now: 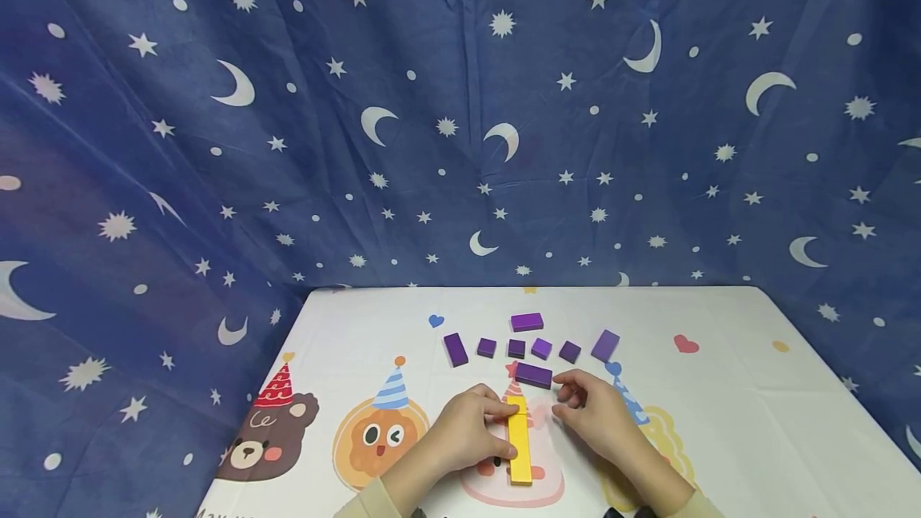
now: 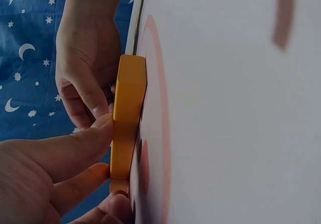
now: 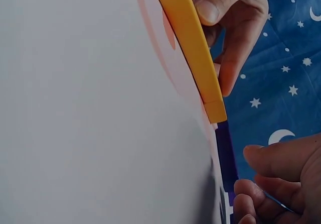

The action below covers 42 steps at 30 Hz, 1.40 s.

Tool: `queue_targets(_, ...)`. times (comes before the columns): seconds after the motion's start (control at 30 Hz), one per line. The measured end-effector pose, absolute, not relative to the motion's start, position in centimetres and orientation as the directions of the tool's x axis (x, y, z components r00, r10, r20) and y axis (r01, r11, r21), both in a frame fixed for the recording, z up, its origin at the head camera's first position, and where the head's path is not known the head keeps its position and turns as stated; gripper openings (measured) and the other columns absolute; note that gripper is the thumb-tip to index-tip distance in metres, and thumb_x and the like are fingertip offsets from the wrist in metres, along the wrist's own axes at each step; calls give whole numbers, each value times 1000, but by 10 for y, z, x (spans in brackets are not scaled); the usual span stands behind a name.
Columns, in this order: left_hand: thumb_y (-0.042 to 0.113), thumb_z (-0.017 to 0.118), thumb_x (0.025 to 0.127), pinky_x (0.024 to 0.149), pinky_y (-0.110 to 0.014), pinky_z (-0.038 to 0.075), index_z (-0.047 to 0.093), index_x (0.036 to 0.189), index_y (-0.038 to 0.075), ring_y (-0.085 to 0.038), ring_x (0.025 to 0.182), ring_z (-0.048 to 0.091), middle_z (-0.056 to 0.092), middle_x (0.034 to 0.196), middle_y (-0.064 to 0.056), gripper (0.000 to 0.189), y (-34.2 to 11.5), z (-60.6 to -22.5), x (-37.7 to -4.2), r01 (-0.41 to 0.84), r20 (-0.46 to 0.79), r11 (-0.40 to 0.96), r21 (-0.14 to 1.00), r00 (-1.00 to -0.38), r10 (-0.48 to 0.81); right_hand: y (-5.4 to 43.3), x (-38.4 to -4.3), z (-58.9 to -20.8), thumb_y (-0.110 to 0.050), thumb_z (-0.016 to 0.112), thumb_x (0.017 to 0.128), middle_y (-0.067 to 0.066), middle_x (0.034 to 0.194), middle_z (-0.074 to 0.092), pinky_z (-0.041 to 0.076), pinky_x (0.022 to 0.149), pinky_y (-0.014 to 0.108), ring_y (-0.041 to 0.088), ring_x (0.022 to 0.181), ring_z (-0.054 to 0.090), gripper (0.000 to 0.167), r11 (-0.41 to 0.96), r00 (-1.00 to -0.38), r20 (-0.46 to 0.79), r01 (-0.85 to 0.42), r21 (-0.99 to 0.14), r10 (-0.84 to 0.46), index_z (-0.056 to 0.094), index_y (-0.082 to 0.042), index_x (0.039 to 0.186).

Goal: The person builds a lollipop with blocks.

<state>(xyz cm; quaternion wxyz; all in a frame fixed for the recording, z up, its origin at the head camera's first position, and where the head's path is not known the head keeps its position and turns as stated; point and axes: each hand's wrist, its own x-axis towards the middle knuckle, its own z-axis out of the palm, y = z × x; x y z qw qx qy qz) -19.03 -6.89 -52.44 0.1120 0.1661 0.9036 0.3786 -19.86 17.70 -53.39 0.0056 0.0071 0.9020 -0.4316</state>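
A yellow bar (image 1: pixel 520 450) lies lengthwise on the tablecloth, with a seam that marks off a short yellow block (image 1: pixel 516 404) at its far end. My left hand (image 1: pixel 469 428) touches it from the left, thumb at the side and index fingertip near the far end. Just beyond that end, a dark purple block (image 1: pixel 534 376) lies crosswise. My right hand (image 1: pixel 593 412) is beside the purple block's right end, thumb and forefinger apart with nothing between them. In the right wrist view, the purple block (image 3: pixel 226 156) shows close to the yellow bar's tip.
Farther back are several small purple cubes (image 1: pixel 516 348) in a row, flanked by a left purple block (image 1: pixel 456 350) and a right purple block (image 1: pixel 605 345). Another purple block (image 1: pixel 527 322) lies behind them. A blue star-patterned curtain (image 1: pixel 460 142) hangs behind the table.
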Motion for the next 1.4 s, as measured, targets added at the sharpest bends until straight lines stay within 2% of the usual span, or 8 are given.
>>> queue_targets(0.27, 31, 103, 68, 85, -28, 48, 82, 124, 30, -7, 91, 57, 64, 105, 17, 60, -69, -525, -191, 208, -81, 664, 718, -923, 377, 180, -208, -535, -2, 87, 83, 0, 95, 68, 50, 73, 19, 14, 85, 59, 43, 620, -1000, -8, 15, -784, 13, 74, -9, 123)
queue_targets(0.47, 30, 103, 68, 83, -27, 47, 82, 124, 30, -7, 88, 56, 63, 105, 16, 59, -69, -524, -190, 204, -82, 657, 725, -922, 377, 182, -216, -534, -2, 87, 83, 2, 97, 69, 51, 73, 18, 15, 86, 59, 45, 630, -1000, 3, 4, -776, 10, 73, -7, 126)
queue_targets(0.8, 31, 103, 69, 86, -28, 48, 82, 124, 31, -5, 90, 56, 63, 106, 18, 59, -69, -524, -190, 203, -85, 665, 719, -923, 375, 183, -226, -534, -2, 88, 84, 0, 97, 68, 51, 75, 19, 15, 87, 58, 48, 662, -1000, -12, 2, -750, -10, 73, -8, 128)
queue_targets(1.03, 30, 103, 68, 84, -26, 47, 82, 124, 29, -5, 89, 56, 63, 104, 17, 60, -69, -524, -190, 220, -70, 664, 715, -922, 381, 182, -232, -534, -5, 90, 82, -2, 96, 70, 49, 74, 22, 13, 85, 58, 47, 691, -999, -5, -20, -723, -35, 74, -9, 126)
queue_targets(1.4, 31, 103, 69, 88, -28, 49, 82, 124, 29, -5, 92, 58, 63, 104, 17, 59, -70, -523, -190, 215, -77, 665, 715, -922, 380, 182, -240, -533, -11, 91, 82, -4, 92, 72, 47, 73, 25, 13, 82, 57, 41, 717, -999, 0, -39, -696, -54, 76, -11, 121)
